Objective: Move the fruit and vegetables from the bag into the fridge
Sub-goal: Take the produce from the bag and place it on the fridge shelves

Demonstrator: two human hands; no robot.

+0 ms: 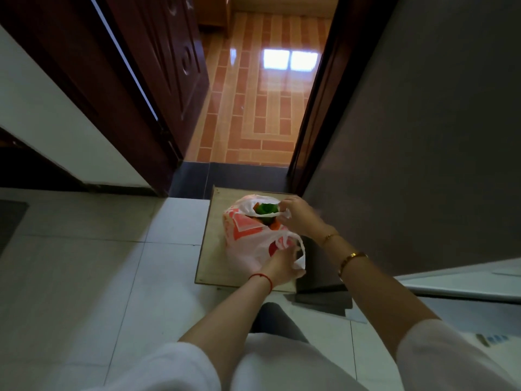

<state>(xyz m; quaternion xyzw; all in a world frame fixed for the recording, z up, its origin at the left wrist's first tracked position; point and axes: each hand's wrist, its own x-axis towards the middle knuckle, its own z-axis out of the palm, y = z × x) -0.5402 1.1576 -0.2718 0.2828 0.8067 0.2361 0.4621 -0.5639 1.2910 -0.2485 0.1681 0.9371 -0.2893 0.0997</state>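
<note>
Right hand (298, 214): pinches far handle of the bag, at its open mouth.
Left hand (282, 266): grips near handle, fingers curled round the plastic.
Fridge (408, 142): dark, tall, just right of the bag.
Board (214, 249): on pale floor tiles, under the bag.
Bag (251, 244): white and red plastic, upright on the board.
Vegetables (263, 208): green and orange, inside the bag's mouth.

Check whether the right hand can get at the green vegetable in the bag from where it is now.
Probably yes. The right hand holds the far handle at the bag mouth, which gapes open, and the green vegetable lies exposed on top beside its fingers. It must release the handle first.
</note>
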